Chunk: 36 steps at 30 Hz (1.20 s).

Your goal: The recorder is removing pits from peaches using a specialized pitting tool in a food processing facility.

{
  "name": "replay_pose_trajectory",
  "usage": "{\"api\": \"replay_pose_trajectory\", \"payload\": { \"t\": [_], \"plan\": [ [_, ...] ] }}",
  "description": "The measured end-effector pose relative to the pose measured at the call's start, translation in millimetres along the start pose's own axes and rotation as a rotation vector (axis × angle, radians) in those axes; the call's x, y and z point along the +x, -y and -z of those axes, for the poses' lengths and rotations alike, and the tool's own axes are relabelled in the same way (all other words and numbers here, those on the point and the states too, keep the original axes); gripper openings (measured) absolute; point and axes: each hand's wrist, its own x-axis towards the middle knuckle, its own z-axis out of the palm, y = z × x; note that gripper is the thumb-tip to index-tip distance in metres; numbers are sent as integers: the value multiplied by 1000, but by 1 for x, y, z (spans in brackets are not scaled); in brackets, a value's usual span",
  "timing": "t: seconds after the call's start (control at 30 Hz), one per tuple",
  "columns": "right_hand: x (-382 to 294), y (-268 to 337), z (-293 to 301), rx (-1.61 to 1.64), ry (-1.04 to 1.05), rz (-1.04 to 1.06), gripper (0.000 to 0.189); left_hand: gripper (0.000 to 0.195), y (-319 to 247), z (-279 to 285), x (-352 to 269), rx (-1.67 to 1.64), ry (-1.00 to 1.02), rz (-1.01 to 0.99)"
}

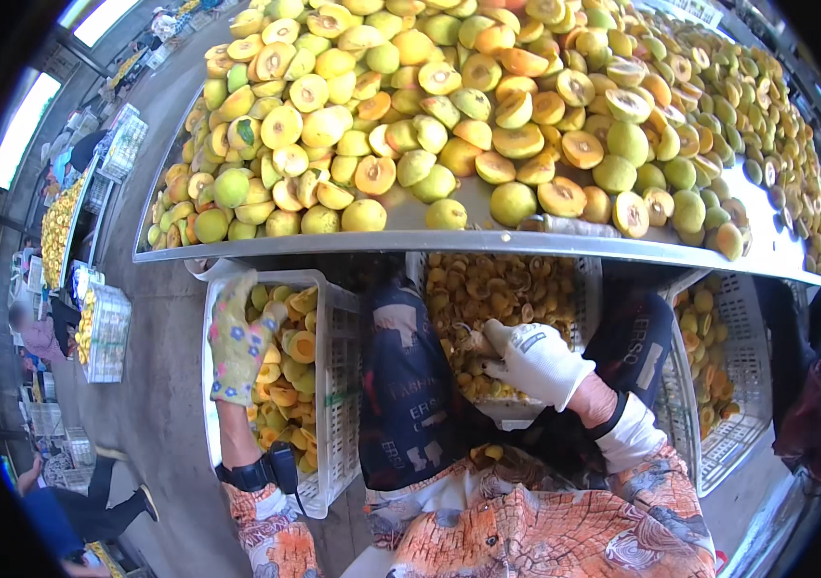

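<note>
My left hand [241,343], in a flowered fabric glove, is over the left white plastic crate [338,361]. Its thumb stands apart from its fingers, and I see nothing between them. Cut yellow peach halves [291,390] fill much of that crate. My right hand [537,361] wears a white knit glove and hangs above the middle crate [587,289], between my knees. Brownish fruit pieces [504,282] lie in that crate. Something brown and blurred shows at the right fingertips; whether they grip it is unclear. Whole and halved peaches [374,173] are heaped on the metal table ahead.
The table's raised metal edge [454,244] runs above both hands. A knife-like tool with a worn handle [569,225] lies among the fruit there. To my right stands another crate of peaches [707,347]. People, tables and a fruit-filled crate [107,336] are at far left.
</note>
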Motion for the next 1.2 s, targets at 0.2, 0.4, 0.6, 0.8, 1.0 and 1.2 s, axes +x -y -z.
{"api": "replay_pose_trajectory", "payload": {
  "t": [0.2, 0.4, 0.6, 0.8, 1.0, 1.2],
  "plan": [
    [5, -5, -28, -170, 112, 22, 37, 45, -94, -48, 123, -454, 5, -36],
    [4, -5, -24, -86, 68, 58, 34, 46, -108, -79, 168, -126, -1, -165],
    [2, 6, -3, 184, 56, 1, 30, 45, -108, -67, 150, -770, -63, -123],
    [-8, 13, 32, 933, -4, 25, 28, 44, -170, -15, 72, -1711, -25, 248],
    [-9, 17, 49, 899, -219, 84, 34, 56, -212, -48, 51, -1886, 87, 356],
    [-9, 4, 50, 936, -280, 4, 37, 63, -254, -46, 37, -1863, 60, 306]
  ]
}}
